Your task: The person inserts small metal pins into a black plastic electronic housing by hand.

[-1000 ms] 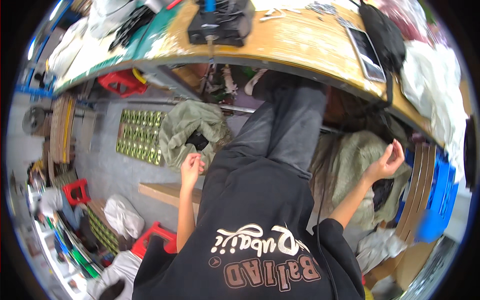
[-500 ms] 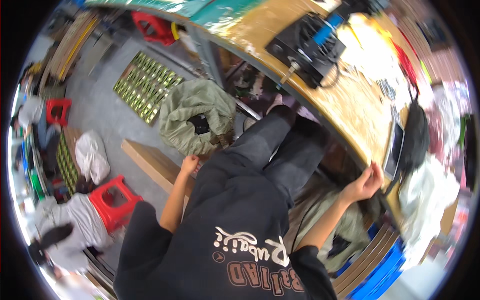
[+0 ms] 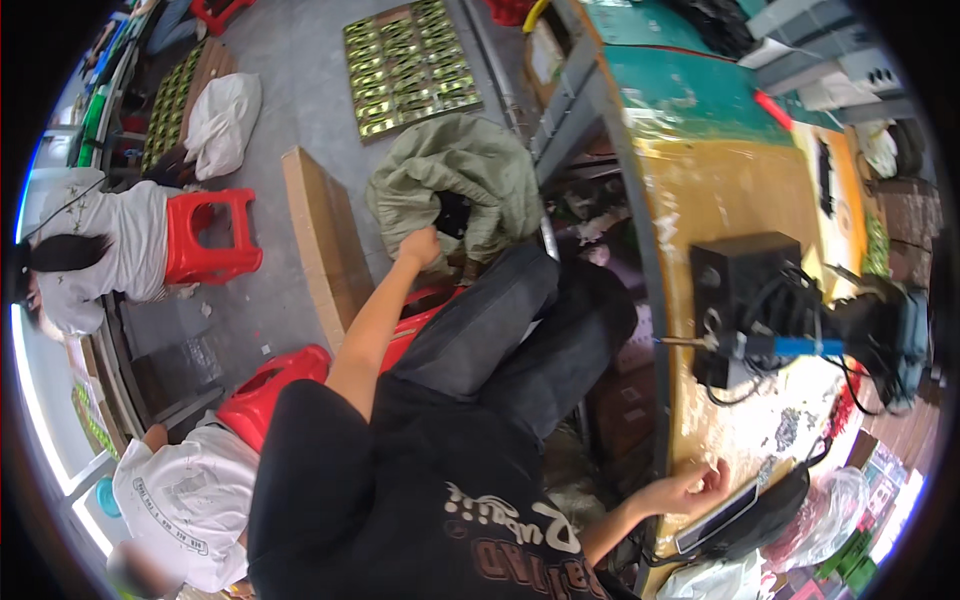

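Note:
My left hand (image 3: 420,247) is closed like a fist at the near rim of a green woven sack (image 3: 405,165). Dark pieces (image 3: 453,213) show in the sack's opening. Whatever the fingers hold, if anything, is hidden. Over the front edge of the workbench (image 3: 720,200), my right hand (image 3: 690,487) has loosely curled fingers, slightly apart, with nothing visible between them. Close by it lie a dark flat device with a pale edge (image 3: 717,520) and a black bag (image 3: 765,515). Farther along the bench stands a black box (image 3: 745,260), with a blue-handled soldering iron (image 3: 800,346) beside it.
Left of the sack stands a long cardboard box (image 3: 325,240). Red stools (image 3: 215,235) are on the floor, and two people in pale shirts (image 3: 190,490) sit at the left. A tray of green-and-gold parts (image 3: 410,65) lies beyond the sack.
My view has turned, so the bench now runs down the right side. My left hand has moved up to the sack's rim. My right hand remains by the bench edge, fingers still curled.

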The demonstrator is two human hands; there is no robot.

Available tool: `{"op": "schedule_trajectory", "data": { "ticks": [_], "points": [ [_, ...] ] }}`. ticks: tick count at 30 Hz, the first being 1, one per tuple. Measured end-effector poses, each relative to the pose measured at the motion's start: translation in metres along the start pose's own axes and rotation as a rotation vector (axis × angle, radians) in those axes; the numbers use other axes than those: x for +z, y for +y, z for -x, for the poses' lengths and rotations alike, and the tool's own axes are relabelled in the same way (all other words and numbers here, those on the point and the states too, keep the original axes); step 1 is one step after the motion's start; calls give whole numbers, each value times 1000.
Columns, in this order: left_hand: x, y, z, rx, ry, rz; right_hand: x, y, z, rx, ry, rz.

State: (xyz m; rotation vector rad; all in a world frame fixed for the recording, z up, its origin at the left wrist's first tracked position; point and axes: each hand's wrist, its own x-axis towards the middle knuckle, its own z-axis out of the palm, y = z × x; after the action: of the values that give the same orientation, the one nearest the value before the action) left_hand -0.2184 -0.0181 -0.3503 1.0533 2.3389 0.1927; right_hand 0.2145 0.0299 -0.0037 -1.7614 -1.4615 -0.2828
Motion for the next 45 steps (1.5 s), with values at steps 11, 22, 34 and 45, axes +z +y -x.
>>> {"op": "schedule_trajectory", "data": {
  "ticks": [11,22,34,45],
  "points": [
    [42,-10,-102,534,77,-458,27,2,-7,-74,83,257],
    [87,-7,-183,539,-326,-1155,6,21,-4,-132,51,373],
    [103,-55,-170,457,-301,-1087,24,20,-3,-76,-29,269],
    [-63,-9,-115,900,-53,101,22,6,-7,-62,40,286]
  ]
}}
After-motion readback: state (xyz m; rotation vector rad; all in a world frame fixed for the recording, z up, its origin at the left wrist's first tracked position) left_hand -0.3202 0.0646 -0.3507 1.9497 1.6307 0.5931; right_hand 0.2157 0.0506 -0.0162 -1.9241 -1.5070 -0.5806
